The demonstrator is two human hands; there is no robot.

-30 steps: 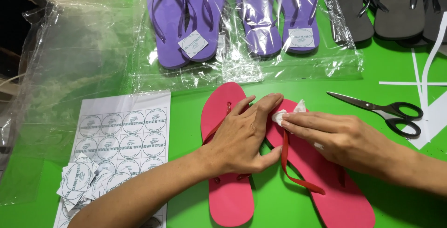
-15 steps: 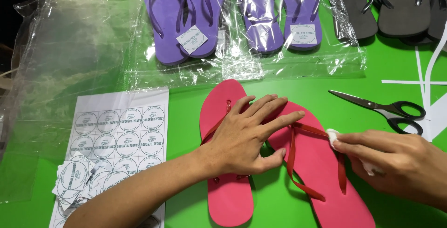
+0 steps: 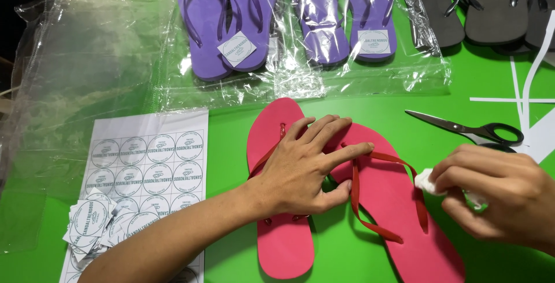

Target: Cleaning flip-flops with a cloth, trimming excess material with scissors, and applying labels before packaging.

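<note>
Two pink flip-flops lie side by side on the green table [image 3: 347, 101]. My left hand [image 3: 306, 167] rests flat across both, fingers spread, pressing on the left flip-flop [image 3: 277, 242] and the toe end of the right flip-flop [image 3: 399, 213]. The right one's red straps [image 3: 370, 202] stand up loose. My right hand [image 3: 491, 193] hovers at the right flip-flop's outer edge, fingers pinched on a small white wad [image 3: 426, 180] that looks like cloth or tissue.
Black-handled scissors [image 3: 468, 130] lie behind my right hand. Bagged purple flip-flops [image 3: 231, 17] and dark grey ones [image 3: 485, 5] line the back. A sheet of round labels [image 3: 147, 161], a pile of cut labels [image 3: 95, 228] and clear plastic bags [image 3: 87, 69] sit left.
My right hand has drawn away to the right with the white wad, from the toe area beside my left fingers to the flip-flop's outer edge. My left hand stays put.
</note>
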